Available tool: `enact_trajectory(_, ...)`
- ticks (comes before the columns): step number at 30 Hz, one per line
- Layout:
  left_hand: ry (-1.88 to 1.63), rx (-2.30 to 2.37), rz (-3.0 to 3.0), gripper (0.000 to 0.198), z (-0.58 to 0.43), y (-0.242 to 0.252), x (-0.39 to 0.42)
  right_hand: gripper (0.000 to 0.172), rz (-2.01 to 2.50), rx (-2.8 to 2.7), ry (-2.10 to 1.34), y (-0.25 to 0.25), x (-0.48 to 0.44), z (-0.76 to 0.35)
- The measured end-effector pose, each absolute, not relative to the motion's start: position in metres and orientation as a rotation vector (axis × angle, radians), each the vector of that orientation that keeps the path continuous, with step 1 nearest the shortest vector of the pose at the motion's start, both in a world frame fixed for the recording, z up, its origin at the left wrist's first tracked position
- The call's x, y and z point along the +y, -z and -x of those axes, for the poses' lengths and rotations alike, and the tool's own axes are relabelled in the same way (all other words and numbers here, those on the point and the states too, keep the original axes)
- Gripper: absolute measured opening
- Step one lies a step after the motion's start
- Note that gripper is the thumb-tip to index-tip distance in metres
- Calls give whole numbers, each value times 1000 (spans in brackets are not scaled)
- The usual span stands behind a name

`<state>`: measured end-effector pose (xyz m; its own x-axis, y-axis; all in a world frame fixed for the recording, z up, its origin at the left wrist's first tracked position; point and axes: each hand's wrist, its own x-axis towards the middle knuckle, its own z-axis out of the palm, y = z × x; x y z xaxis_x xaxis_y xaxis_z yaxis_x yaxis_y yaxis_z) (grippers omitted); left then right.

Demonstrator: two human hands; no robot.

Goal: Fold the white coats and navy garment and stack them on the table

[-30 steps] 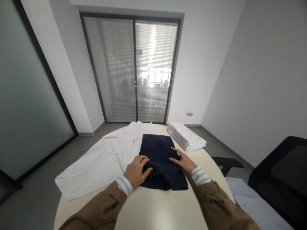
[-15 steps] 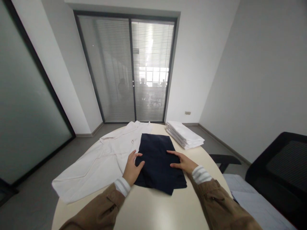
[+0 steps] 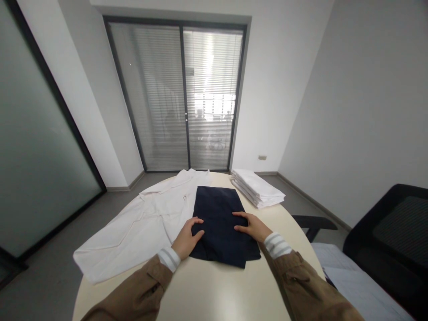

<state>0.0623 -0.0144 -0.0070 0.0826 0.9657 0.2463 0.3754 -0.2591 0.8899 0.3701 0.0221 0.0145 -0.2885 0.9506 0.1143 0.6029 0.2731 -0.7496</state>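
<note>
Both the left hand and right hand lie open, palms flat on the folded navy garment

My left hand and right hand are bare; I wear brown jacket sleeves over white, grey-striped knit cuffs.
</note>
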Motion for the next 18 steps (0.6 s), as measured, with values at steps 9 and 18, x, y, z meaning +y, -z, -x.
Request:
enact_trajectory(9,-1193,1254,-1834,25,-79,-2,-2,59,1429,-1776,-616,-17,34,-365)
enact_trajectory(18,-1295,1020,-1588,37,-78,-9,-14,62,1288,-1850,-1101,-19,21,-385)
